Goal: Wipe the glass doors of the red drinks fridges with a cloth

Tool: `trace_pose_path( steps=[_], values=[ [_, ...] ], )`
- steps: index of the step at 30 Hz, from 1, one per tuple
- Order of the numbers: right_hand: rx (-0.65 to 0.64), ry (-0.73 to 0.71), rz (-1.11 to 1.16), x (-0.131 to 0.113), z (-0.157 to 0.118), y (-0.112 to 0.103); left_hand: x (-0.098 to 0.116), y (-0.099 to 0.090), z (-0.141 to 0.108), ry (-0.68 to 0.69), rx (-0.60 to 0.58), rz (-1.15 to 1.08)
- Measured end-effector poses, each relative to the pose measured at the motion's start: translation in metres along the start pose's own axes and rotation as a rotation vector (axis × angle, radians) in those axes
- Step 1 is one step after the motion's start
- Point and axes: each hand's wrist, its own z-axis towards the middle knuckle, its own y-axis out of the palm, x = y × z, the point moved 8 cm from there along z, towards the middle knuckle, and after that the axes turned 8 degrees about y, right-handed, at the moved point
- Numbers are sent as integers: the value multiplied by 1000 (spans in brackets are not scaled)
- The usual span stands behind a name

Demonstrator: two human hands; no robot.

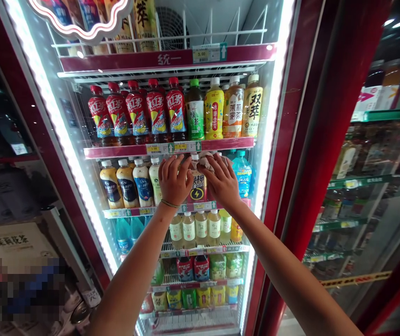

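My right hand (222, 179) presses a crumpled, light-coloured cloth (207, 161) against what looks like the glass front of a lit drinks fridge, the fingers bent over it. Left of it, my left hand (175, 179) rests with fingers spread and holds nothing. Between the two hands shows a dark-labelled drink bottle (197, 186) with a yellow lightning mark. Both hands stand in front of the third shelf, just under a red price rail (217, 143), and hide part of the bottles behind.
Red-capped tea bottles (136, 112) line the shelf above. Lower shelves carry pale bottles (201, 228) and cartons. Bright light strips (268, 140) run down both sides inside a red frame (291, 196). Another fridge (354, 186) stands at right; a wavy neon sign (91, 35) hangs top left.
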Motion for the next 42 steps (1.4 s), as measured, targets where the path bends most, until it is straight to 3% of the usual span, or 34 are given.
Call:
trace_pose_path(
  steps=[2, 6, 12, 17, 21, 24, 28, 33, 39, 42],
  values=[
    [21, -20, 0, 1, -3, -3, -1, 2, -1, -8, -15, -7],
    [157, 134, 0, 10, 6, -11, -4, 6, -2, -48, -63, -33],
    [26, -17, -14, -11, 0, 1, -8, 8, -3, -69, -111, -78],
    [118, 140, -13, -3, 9, -6, -4, -1, 0, -12, -139, -42],
    [-6, 54, -2, -18, 14, 5, -25, -14, -5, -64, -189, -28],
    [-48, -4, 7, -21, 11, 7, -48, -27, -14, -98, -177, 14],
    [79, 122, 28, -18, 21, 0, -64, -32, -29, -67, -179, 21],
    [-51, -40, 31, -45, 16, 14, -64, -30, -38, -36, -145, 15],
    [122, 82, 29, -38, 19, 5, -57, -36, -37, 29, -76, 48],
    [62, -30, 44, -56, 17, 13, -56, -37, -37, 42, -79, 46]
  ],
)
